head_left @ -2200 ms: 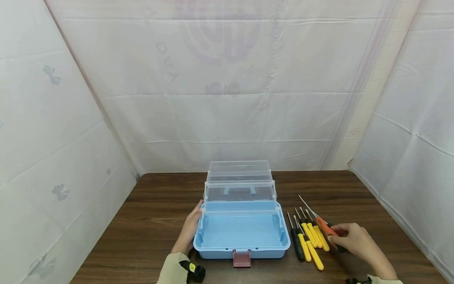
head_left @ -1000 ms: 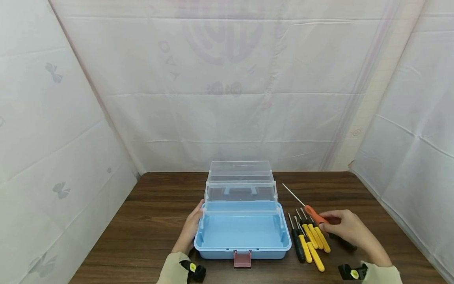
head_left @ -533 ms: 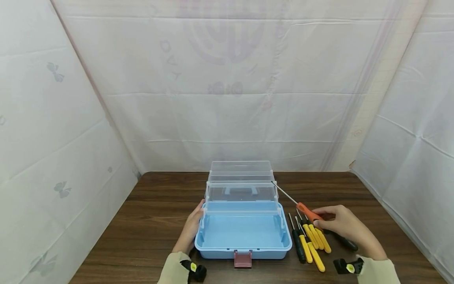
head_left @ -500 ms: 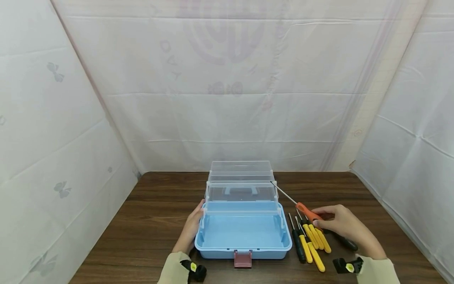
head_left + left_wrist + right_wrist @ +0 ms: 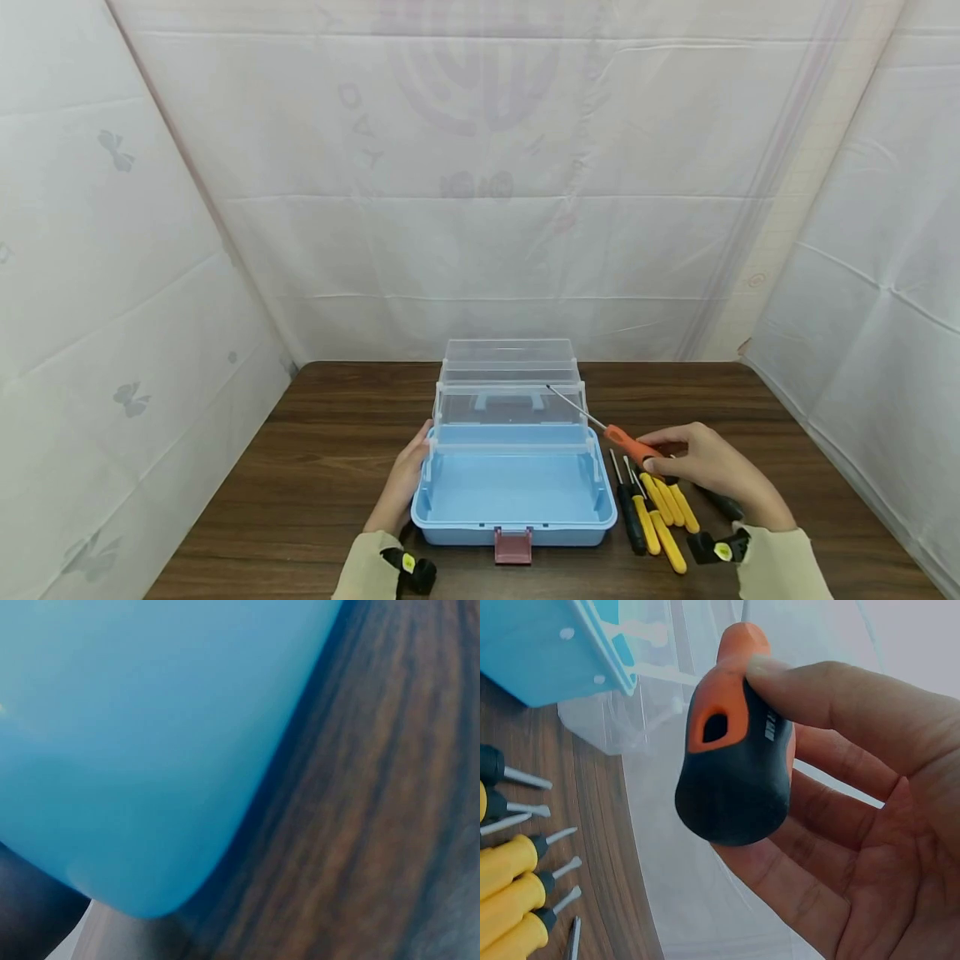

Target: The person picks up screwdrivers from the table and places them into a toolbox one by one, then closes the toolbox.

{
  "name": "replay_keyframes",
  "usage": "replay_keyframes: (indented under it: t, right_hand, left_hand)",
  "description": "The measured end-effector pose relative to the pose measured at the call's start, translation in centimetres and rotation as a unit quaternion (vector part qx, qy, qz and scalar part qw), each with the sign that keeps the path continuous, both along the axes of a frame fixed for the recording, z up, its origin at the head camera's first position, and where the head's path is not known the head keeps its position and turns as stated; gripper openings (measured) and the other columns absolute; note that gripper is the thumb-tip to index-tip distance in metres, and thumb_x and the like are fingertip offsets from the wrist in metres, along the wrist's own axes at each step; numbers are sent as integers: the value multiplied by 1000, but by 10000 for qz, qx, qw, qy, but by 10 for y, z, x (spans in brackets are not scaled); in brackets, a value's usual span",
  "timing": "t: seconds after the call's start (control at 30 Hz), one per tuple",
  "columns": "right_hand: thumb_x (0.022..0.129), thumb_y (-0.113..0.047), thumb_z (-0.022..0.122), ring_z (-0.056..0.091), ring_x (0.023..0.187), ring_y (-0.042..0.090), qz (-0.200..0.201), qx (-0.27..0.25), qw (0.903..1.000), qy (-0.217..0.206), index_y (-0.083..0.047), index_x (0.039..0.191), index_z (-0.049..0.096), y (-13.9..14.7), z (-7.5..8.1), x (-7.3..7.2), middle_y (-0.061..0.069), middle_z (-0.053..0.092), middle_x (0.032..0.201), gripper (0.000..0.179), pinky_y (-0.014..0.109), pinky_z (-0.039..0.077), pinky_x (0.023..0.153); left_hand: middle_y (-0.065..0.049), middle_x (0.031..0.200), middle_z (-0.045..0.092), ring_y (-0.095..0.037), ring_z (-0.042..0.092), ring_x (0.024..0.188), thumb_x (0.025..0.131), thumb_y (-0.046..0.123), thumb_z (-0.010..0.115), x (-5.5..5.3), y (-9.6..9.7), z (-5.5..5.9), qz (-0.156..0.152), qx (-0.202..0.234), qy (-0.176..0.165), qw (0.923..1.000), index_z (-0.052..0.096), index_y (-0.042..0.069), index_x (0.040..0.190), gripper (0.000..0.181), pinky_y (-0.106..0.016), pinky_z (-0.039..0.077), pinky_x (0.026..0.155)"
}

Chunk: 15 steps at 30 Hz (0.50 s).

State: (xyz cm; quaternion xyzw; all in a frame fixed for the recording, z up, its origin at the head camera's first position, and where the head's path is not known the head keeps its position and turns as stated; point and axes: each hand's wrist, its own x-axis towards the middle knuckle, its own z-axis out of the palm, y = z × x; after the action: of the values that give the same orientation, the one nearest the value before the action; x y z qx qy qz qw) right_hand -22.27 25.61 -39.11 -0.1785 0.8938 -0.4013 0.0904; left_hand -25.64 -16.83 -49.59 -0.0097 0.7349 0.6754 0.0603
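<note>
Head view shows the orange-and-black screwdriver [image 5: 626, 443] held just right of the blue toolbox [image 5: 513, 500], above the table [image 5: 315, 467]. Its long axis runs diagonally: the thin metal shaft points up and to the left, with the tip over the toolbox's clear raised trays [image 5: 510, 392], while the black butt end points back toward the person. The right hand [image 5: 701, 467] grips the handle, thumb and fingers [image 5: 832, 697] curled round it; the right wrist view shows the thumb pressed on the orange part and the butt end free of the palm. That forearm reaches in from the lower right, the hand above a row of yellow and black screwdrivers [image 5: 660, 517] lying right of the toolbox. The left hand [image 5: 405, 483] rests flat against the toolbox's left wall, fingers straight and touching it.
</note>
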Motion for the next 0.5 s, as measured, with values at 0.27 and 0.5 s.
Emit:
replay_keyframes:
  t: [0.27,0.5]
  right_hand:
    - [86,-28,71,54,63,8,196,161,9997,70,-1,118,66,-10,1,-6,5,70,91,42,23,44,54]
    - [87,-26,70,53,59,9,463,131,9988,-2,-2,117,68,-20,2,-10,4,73,84,38,21,39,51]
  left_hand:
    - [-15,161,15,-41,14,146,104,30,32,0,0,1,-14,16,-15,10000,19,17,155,54,-61,18,113]
    - [-14,161,16,-39,12,147,104,32,32,-2,-1,-1,21,64,-57,10000,20,17,155,54,-60,17,114]
